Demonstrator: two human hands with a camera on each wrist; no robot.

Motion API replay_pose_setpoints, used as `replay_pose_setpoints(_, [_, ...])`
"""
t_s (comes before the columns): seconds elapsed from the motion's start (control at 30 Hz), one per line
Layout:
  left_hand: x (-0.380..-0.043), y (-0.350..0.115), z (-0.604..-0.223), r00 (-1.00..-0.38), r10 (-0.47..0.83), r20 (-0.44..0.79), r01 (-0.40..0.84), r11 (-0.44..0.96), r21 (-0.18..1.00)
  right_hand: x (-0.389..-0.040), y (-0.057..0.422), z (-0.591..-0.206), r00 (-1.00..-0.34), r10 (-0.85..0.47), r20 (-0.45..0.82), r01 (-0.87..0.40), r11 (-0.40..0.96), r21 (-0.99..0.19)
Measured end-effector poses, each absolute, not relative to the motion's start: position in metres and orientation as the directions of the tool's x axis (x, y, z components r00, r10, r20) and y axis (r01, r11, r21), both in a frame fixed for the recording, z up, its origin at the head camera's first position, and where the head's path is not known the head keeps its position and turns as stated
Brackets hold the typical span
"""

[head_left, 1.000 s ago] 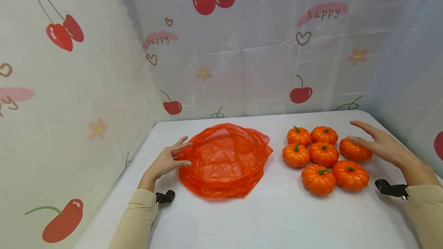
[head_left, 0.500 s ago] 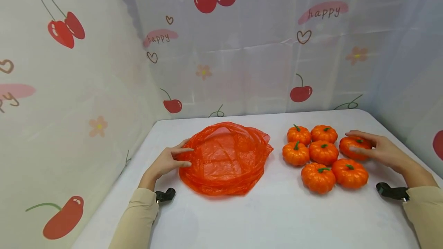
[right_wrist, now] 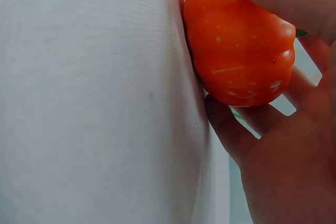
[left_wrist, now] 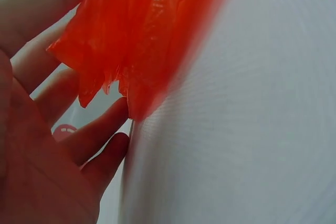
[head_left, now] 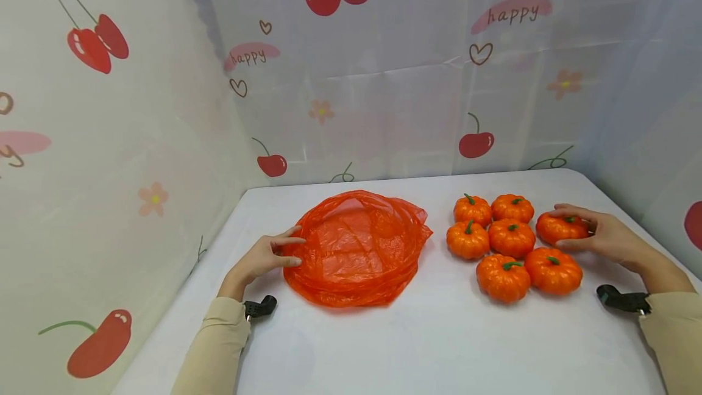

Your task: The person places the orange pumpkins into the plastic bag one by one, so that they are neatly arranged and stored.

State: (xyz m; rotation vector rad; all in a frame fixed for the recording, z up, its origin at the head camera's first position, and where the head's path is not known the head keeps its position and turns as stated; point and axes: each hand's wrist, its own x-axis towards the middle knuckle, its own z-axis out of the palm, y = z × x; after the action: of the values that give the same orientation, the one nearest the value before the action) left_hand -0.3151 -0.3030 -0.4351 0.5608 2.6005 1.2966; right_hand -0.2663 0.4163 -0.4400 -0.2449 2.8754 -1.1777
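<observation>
An orange-red plastic bag (head_left: 356,249) lies spread on the table with its mouth facing up. My left hand (head_left: 264,257) is at the bag's left edge, its fingers loosely extended and touching the film. In the left wrist view, the bag's crumpled edge (left_wrist: 142,35) hangs between thumb and fingers without a clear pinch. On the right, my right hand (head_left: 606,238) grips a small orange pumpkin (head_left: 562,228), thumb on the near side and fingers around the far side. The right wrist view shows that pumpkin (right_wrist: 239,45) still low against the white surface.
Several more small orange pumpkins with green stems, such as the front one (head_left: 503,278), sit close together left of my right hand. The white table (head_left: 411,346) is bordered by cherry-printed curtains (head_left: 384,102) at the back and sides.
My right hand has lowered onto the rightmost pumpkin and its thumb and fingers have closed around it. The left hand stays at the bag's edge, barely moved.
</observation>
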Motion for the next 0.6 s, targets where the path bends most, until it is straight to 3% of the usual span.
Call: replay_pose_setpoints(0.6, [-0.3152, -0.3053, -0.4387, -0.909, 0.417, -0.017, 0.23, 0.535, 0.813, -0.2675, 0.4163, -0.4375, -0.993, -0.104, 0.061, -0.118, 0.724, -0.679])
